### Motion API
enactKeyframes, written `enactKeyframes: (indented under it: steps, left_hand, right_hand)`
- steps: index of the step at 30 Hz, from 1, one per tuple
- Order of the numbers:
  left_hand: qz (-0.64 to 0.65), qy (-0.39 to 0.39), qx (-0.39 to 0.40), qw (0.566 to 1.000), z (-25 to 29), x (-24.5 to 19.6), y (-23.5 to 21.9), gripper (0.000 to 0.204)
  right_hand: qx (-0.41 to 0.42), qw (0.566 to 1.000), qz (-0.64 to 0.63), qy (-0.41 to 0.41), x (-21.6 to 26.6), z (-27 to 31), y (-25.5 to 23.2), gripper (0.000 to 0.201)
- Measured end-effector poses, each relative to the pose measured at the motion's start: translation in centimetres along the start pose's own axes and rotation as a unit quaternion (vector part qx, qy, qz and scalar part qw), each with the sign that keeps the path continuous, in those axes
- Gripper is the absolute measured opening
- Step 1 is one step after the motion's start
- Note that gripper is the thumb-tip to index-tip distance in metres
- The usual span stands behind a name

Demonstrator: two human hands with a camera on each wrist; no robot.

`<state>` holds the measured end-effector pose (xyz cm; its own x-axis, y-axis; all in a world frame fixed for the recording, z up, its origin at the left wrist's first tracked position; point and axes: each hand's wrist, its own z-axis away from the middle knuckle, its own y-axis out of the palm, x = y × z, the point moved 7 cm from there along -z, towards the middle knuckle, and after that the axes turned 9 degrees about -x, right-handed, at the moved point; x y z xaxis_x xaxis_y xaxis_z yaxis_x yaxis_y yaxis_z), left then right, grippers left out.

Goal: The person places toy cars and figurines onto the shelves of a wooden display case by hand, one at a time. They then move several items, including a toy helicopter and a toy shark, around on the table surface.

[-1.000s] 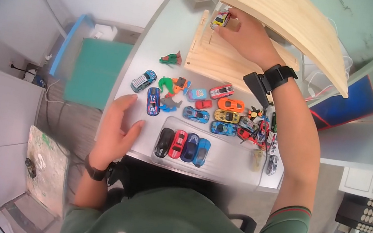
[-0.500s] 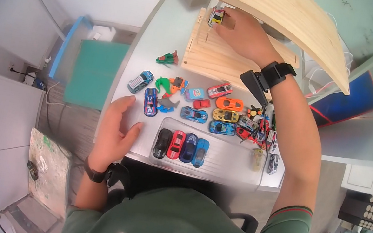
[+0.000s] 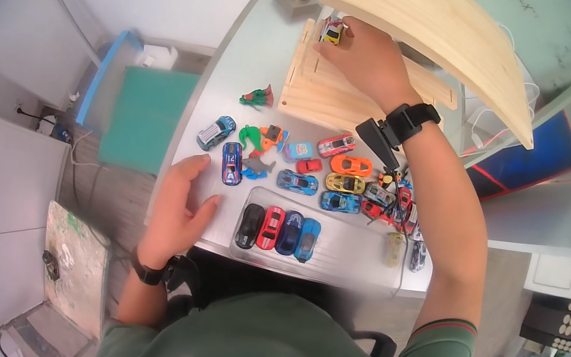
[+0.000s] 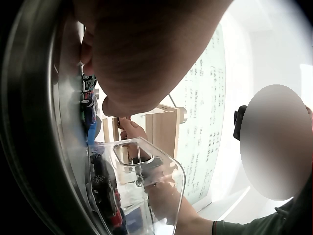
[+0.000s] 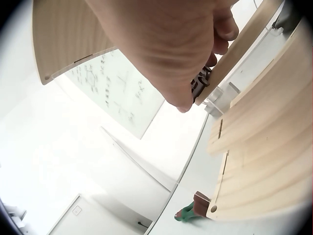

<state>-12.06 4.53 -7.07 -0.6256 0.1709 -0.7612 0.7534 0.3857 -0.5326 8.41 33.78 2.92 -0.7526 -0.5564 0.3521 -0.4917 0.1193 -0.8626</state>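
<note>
At the left end of a wooden rack (image 3: 343, 98), my right hand (image 3: 372, 58) pinches a yellow, white and red toy car (image 3: 332, 31) between thumb and fingers. The right wrist view shows only the dark underside and wheels of this car (image 5: 199, 83); the hand covers the rest. My left hand (image 3: 178, 218) rests at the table's left front edge, fingers relaxed and holding nothing. Just beyond its fingertips lies a blue toy car (image 3: 232, 164) marked 71. Beside that hand, a clear plastic box (image 3: 356, 253) holds a row of black, red and blue toy cars.
Several toy cars crowd the table's middle and right, among them an orange car (image 3: 352, 165). Small toy animals, including a grey shark (image 3: 258, 164), lie left of them, with a green and red figure (image 3: 257, 96) farther back. A wooden upper board (image 3: 436, 30) overhangs my right hand.
My right wrist has shifted slightly left and nearer, while the pinched car stays by the rack's left end. The left hand keeps its place; the head view has moved a little.
</note>
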Motion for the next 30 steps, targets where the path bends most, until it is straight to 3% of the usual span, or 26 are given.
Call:
enactKeyframes:
  steps: [8,17,20,30]
  left_hand:
    - [-0.003,0.007,0.000,1.000,-0.1,-0.2,0.0,0.068]
    - [-0.005,0.014,-0.002,1.000,-0.1,-0.3,0.0,0.068]
    - [-0.005,0.010,0.000,1.000,-0.2,-0.3,0.1,0.068]
    - [-0.012,0.018,-0.001,1.000,-0.4,-0.7,0.1,0.065]
  right_hand:
    - [0.012,1.000,0.020,-0.007,-0.1,0.0,0.5,0.049]
    - [-0.039,0.998,0.012,-0.053,-0.6,0.6,0.2,0.048]
    - [-0.007,1.000,-0.007,-0.029,-1.2,0.4,0.4,0.049]
    - [-0.016,0.999,-0.014,-0.043,-1.5,0.4,0.2,0.046]
